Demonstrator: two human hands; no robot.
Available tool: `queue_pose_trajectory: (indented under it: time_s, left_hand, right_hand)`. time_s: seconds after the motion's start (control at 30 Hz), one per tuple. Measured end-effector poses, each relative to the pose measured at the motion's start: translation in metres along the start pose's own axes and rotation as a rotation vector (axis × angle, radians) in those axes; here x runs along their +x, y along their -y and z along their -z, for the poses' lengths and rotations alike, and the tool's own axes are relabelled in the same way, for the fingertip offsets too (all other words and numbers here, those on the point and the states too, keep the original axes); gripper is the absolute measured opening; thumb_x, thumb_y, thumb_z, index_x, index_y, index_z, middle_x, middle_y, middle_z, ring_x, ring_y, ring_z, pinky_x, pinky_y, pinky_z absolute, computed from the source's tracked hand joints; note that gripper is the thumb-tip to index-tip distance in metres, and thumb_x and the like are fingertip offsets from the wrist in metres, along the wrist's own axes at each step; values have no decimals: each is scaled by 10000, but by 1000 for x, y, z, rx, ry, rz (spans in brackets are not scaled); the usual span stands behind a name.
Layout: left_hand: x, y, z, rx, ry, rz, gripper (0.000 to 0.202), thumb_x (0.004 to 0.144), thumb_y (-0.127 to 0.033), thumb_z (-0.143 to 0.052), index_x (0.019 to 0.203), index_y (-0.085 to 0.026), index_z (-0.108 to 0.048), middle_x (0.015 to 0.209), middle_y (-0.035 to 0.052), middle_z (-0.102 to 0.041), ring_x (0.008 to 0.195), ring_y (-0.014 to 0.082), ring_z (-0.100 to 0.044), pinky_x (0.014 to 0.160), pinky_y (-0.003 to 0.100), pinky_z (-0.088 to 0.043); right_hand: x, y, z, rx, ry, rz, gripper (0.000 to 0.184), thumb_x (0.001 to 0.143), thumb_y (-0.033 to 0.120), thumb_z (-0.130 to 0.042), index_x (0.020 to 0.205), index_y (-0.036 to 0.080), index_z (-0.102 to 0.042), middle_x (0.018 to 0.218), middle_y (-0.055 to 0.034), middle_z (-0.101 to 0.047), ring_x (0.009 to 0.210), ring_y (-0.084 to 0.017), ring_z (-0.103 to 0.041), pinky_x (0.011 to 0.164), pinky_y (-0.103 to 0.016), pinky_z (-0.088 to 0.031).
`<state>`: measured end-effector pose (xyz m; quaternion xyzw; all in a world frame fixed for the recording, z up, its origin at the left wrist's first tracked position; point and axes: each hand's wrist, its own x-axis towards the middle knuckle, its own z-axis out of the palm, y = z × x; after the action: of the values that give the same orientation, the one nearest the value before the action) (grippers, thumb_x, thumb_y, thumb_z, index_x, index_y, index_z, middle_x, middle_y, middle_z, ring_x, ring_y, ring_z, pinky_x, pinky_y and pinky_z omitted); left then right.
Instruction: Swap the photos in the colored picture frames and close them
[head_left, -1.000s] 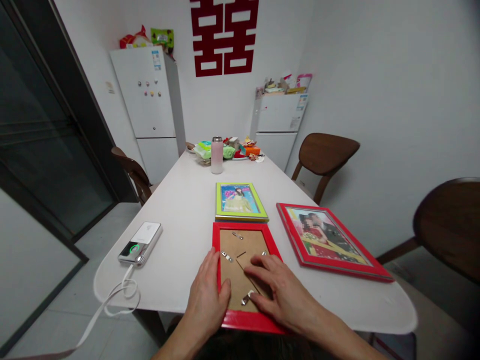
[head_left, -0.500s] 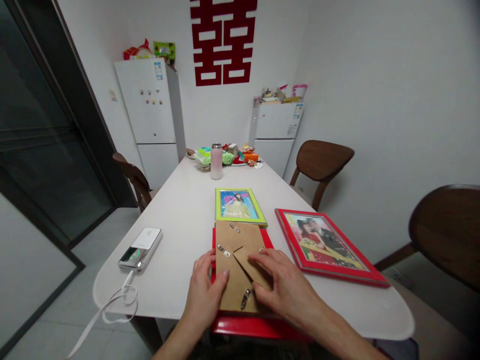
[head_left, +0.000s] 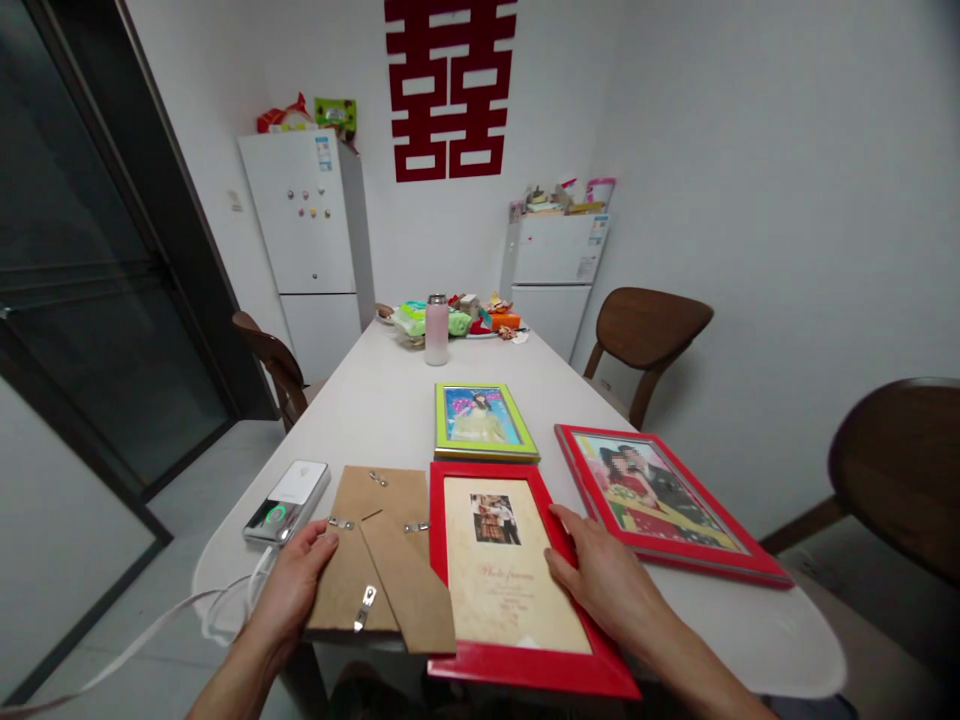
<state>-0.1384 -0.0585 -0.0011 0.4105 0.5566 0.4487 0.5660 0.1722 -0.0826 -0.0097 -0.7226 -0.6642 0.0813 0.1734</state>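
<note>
My left hand [head_left: 296, 580] grips the left edge of a brown frame backing board [head_left: 345, 575], which has metal clips and a stand leg [head_left: 412, 590] folded across it. The leg's lower corner overlaps the edge of a red photo frame [head_left: 517, 670]. My right hand [head_left: 604, 575] holds that frame by its right side, the thumb reaching over the paper. Inside the frame lies a cream insert sheet [head_left: 510, 605] with a small printed photo. Both pieces lie side by side at the table's near edge, jutting slightly past it.
A green-framed picture [head_left: 482, 417] lies just beyond, and a larger red-framed picture [head_left: 664, 497] to the right. A power bank [head_left: 289, 503] with a white cable sits at left. Farther back stand a pink bottle [head_left: 436, 332] and packets. Wooden chairs [head_left: 652, 328] flank the table [head_left: 360, 410].
My left hand has carried the backing board leftward off the red frame, uncovering the insert sheet. My right hand has moved from the board to the frame's right side.
</note>
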Motion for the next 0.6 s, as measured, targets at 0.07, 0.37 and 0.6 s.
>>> queue_pose_trajectory:
  time_s: [0.07, 0.37, 0.6]
  left_hand:
    - [3, 2, 1, 114, 7, -38, 340, 697, -297, -521, 1005, -161, -469, 711, -2, -629, 616, 163, -606, 560, 254, -454]
    - [3, 4, -4, 988, -280, -491, 488, 701, -263, -465, 1158, -116, -377, 1096, 114, -503, 1053, 279, -441, 908, 440, -310]
    - [-47, 2, -99, 867, 272, -702, 662, 677, -310, -558, 1246, -125, -275, 1313, 141, -300, 1197, 267, -266, 972, 448, -258]
  right_hand:
    - [2, 0, 0, 6, 1, 2, 495, 699, 223, -414, 1164, 54, -411, 993, -173, -563, 935, -259, -518, 760, -354, -395]
    - [-1, 0, 16, 767, 67, -247, 628, 636, 187, -442, 1241, 159, -279, 867, -78, -629, 707, -200, -606, 652, -316, -454]
    - [-12, 25, 40, 1440, 214, -391, 864, 621, 223, -572, 1311, 272, -53, 862, -36, -655, 586, -170, -621, 590, -323, -491]
